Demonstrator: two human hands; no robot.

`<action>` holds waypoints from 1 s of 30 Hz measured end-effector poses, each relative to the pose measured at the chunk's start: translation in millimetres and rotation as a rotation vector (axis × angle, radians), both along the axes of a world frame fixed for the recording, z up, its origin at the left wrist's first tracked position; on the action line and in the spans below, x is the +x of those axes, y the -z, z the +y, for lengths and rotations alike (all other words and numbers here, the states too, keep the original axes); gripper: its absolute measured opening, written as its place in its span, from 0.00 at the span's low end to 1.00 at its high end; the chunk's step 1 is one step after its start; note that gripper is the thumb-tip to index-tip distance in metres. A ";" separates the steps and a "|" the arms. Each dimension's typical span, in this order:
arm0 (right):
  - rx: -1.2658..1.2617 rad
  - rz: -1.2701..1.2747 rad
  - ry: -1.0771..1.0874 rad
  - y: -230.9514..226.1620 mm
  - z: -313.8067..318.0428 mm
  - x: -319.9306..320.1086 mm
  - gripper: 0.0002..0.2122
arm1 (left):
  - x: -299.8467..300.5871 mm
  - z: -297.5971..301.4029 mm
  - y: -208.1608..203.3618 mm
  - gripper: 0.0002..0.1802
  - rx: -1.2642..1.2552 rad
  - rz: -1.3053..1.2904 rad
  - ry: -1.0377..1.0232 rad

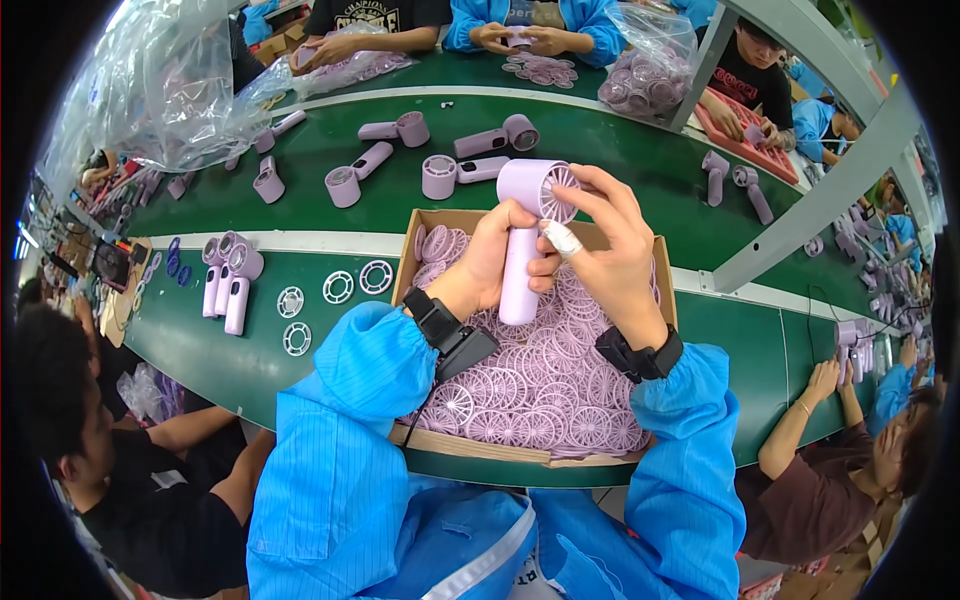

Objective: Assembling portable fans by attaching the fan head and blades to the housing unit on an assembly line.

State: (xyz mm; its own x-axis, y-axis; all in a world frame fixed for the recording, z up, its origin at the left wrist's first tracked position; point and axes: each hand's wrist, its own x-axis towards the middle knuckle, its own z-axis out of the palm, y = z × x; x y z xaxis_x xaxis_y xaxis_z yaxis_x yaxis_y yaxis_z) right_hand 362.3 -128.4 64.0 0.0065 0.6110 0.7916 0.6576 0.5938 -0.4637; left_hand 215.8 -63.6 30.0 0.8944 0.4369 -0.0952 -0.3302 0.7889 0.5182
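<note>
Above the box I hold a pale purple handheld fan [519,285], its handle pointing down and its round head up. My left hand [483,262] is wrapped round the handle, thumb just under the head. My right hand [612,238] is at the right side of the fan, its upper fingertips on the spoked grille [559,194] in the head and its lower fingers against the handle. White wrapping covers part of one right-hand digit. Below both hands, a cardboard box [480,446] holds a heap of purple round spoked grilles [530,395].
Several fans [438,178] lie on the green belt [300,160] beyond the box. Left of it are loose rings [338,287] and standing fans [236,304]. A slanted grey metal post [810,200] rises at right; clear plastic [170,90] hangs at left. Co-workers sit on both sides and opposite.
</note>
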 end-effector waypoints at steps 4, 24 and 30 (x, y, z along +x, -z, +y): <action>0.016 -0.038 0.033 -0.2 -0.4 -0.8 0.17 | 0.1 -0.5 -1.3 0.14 -0.041 -0.056 0.002; 0.151 -0.168 0.059 -7.8 -5.0 0.9 0.17 | -0.7 -1.7 -1.6 0.15 -0.016 -0.162 0.118; 0.134 -0.233 0.047 -8.1 -5.0 2.1 0.17 | -1.6 -0.5 0.2 0.15 -0.006 -0.179 0.187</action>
